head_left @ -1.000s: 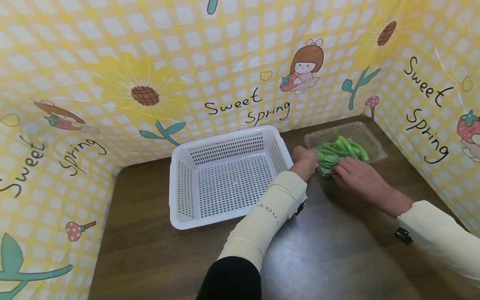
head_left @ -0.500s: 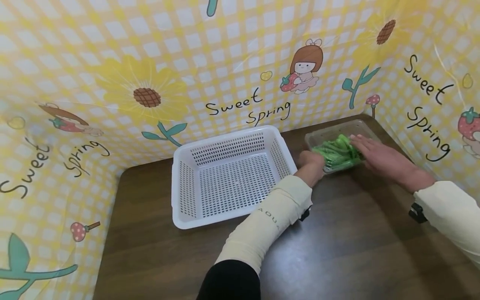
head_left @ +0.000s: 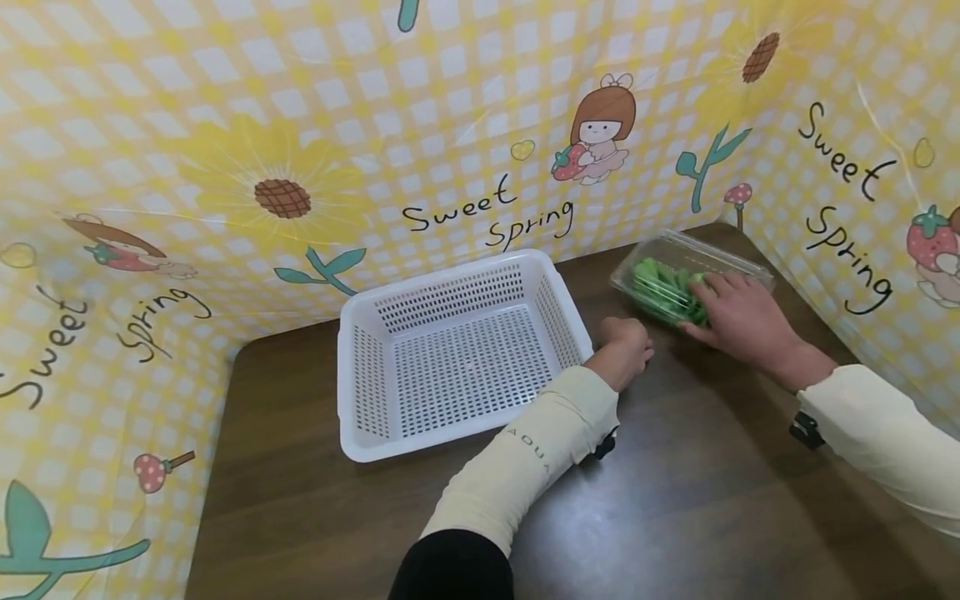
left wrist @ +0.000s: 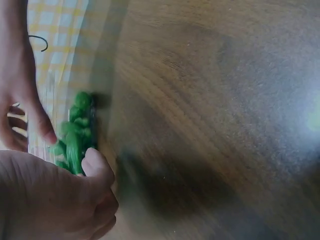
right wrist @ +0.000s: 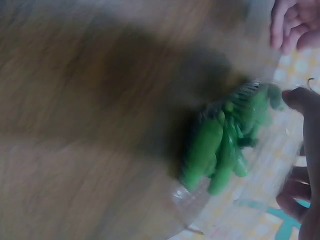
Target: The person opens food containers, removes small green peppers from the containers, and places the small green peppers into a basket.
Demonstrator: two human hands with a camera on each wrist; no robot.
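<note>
Green peppers [head_left: 663, 287] lie inside a clear plastic box [head_left: 637, 265] at the table's back right, and they show through its wall. My right hand [head_left: 750, 321] lies over the box's right part, gripping it with the thumb on the near side and the fingers across the top. The right wrist view shows the peppers [right wrist: 225, 145] between the two hands, with the right thumb at the plastic. My left hand [head_left: 624, 343] hovers just left of the box, apart from it, its fingers loosely curled and holding nothing.
A white perforated basket [head_left: 352, 367] stands on the brown wooden table [head_left: 300, 508], left of the box and close to my left forearm. Yellow checked sheeting [head_left: 450, 108] walls in the back and both sides.
My right hand has moved from the box's near edge onto its right part. My left hand has drawn away from the box. The box has shifted, and the peppers now lie under clear plastic.
</note>
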